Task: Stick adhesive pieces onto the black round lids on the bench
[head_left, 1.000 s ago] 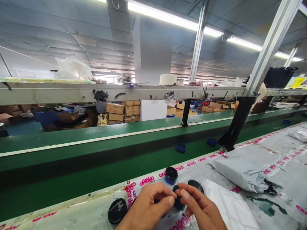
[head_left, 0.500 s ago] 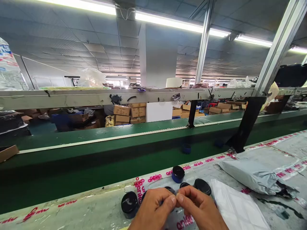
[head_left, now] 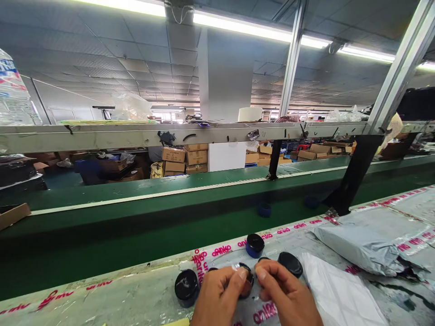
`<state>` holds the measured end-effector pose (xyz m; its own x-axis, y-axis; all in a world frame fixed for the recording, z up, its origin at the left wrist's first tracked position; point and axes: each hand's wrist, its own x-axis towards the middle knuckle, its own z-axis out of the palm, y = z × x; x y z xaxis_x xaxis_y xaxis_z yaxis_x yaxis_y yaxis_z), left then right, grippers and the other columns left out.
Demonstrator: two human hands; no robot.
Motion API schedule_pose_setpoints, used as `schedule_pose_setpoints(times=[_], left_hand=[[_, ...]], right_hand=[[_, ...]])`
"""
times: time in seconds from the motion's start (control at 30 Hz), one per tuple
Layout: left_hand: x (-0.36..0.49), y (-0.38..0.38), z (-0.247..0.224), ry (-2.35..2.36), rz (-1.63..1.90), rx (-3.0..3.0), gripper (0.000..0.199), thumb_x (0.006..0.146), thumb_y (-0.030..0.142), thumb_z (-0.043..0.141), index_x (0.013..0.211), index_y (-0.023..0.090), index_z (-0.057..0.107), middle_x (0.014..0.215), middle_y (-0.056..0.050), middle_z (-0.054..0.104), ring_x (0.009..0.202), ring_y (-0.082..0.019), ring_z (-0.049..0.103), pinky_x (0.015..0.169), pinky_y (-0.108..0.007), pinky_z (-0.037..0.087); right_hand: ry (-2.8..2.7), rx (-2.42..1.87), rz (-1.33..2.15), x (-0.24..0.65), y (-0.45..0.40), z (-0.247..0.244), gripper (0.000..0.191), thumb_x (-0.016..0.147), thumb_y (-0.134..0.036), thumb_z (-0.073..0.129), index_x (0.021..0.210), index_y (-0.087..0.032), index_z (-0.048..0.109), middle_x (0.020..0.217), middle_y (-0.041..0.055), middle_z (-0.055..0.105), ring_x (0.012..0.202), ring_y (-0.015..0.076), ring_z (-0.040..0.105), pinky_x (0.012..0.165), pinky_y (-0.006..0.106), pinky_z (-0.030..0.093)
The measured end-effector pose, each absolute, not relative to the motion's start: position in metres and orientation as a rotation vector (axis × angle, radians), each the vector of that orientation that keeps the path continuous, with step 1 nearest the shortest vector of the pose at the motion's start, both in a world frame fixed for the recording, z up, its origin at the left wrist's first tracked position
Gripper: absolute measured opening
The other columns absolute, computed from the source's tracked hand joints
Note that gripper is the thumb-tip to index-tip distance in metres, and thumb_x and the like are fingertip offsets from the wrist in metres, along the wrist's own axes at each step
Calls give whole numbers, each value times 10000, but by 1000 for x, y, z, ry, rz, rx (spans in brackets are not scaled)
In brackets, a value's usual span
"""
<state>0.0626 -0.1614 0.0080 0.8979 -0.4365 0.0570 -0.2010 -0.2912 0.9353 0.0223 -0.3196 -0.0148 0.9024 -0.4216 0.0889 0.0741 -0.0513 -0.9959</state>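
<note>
My left hand (head_left: 222,292) is closed in a pinch at the bottom centre. A small, pale, see-through bit shows at its fingertips, too small to name. Right beside it, a little apart, my right hand (head_left: 285,290) has thumb and fingers pressed together; what they hold, if anything, is hidden. Behind the left fingertips is a black round cap (head_left: 248,280), partly covered. Another black cap (head_left: 186,287) lies left of my left hand. A blue-sided cap with a black top (head_left: 254,245) stands beyond both hands, and a further black cap (head_left: 290,264) sits behind my right hand.
White folded cloth or sheets (head_left: 336,292) lie right of my right hand, with a grey plastic bag (head_left: 360,249) beyond. A green conveyor belt (head_left: 136,246) runs past the table, carrying a blue cap (head_left: 264,209). A black post (head_left: 356,176) rises at the right.
My hands have drawn slightly apart; their fingertips were touching before. More of the black cap behind the left fingertips now shows. The view has shifted slightly.
</note>
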Motion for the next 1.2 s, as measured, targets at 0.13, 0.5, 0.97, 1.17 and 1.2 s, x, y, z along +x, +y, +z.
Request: schedule_pose_setpoints(times=[0.13,0.5,0.97,1.17,1.2], left_hand=[[73,-155,2,-478,27,2151,429,864,381,600,1256,221,666,1206,-75,716,1120,-294,642,1015,-437,475],[89,-182,-33,-743,-82,2563,1023,613,33,700,1543,203,308,1298,-138,671,1243,-302,603,1177,-573,312],[84,-181,-34,-734,-114,2497,1032,638,-1,708,1553,178,264,1331,-115,652,1261,-265,589,1211,-555,264],[83,-181,-39,-734,-77,2513,1067,634,15,770,1555,202,264,1303,-107,664,1231,-263,598,1213,-548,256],[83,-181,-41,-733,-66,2516,1074,634,28,785,1555,208,263,1298,-103,665,1229,-264,598,1213,-546,256]], right_hand=[[470,-1541,-515,23,-326,-23,414,712,-609,699,842,-222,762,928,49,730,788,225,636,595,257,533],[470,-1568,-425,30,-318,-66,422,719,-645,680,710,-224,703,489,-49,517,467,151,457,454,268,373],[449,-1615,-389,32,-307,-86,423,759,-638,659,743,-220,730,679,10,712,631,207,609,588,284,450],[473,-1645,-352,30,-307,-87,424,753,-635,653,767,-220,738,686,3,710,612,200,583,564,279,439],[472,-1652,-348,29,-307,-86,417,753,-631,651,765,-223,738,695,3,713,630,204,593,579,278,446]])
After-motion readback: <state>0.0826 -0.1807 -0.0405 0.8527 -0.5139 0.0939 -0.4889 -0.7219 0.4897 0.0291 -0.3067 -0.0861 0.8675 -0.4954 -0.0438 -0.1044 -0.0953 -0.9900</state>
